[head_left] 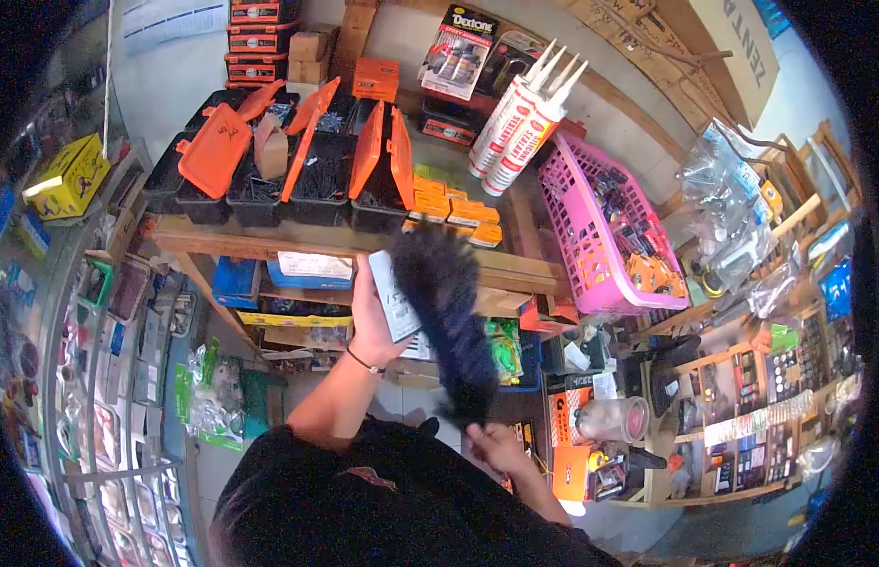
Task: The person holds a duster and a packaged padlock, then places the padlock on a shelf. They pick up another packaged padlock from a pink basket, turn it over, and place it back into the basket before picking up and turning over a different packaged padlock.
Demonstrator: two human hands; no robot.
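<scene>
My left hand [368, 317] is wrapped round a small pale box [393, 300] with printed lettering and holds it upright before the wooden shelf. A black feather duster [446, 302], blurred by motion, slants up from my right hand [497, 447], whose fingers close round its lower end. The duster's bushy head overlaps the right side of the box and reaches up to the shelf edge. Just behind its tip lie several small orange-yellow boxes [470, 215] on the shelf.
Black bins with orange lids [215, 151] line the shelf's left. White silicone sealant tubes [520, 132] stand beside a pink basket [590, 269] of small packets. A Dextone epoxy pack [458, 52] is at the back. Glass cases [109, 425] are at left; stocked wooden racks [742, 416] at right.
</scene>
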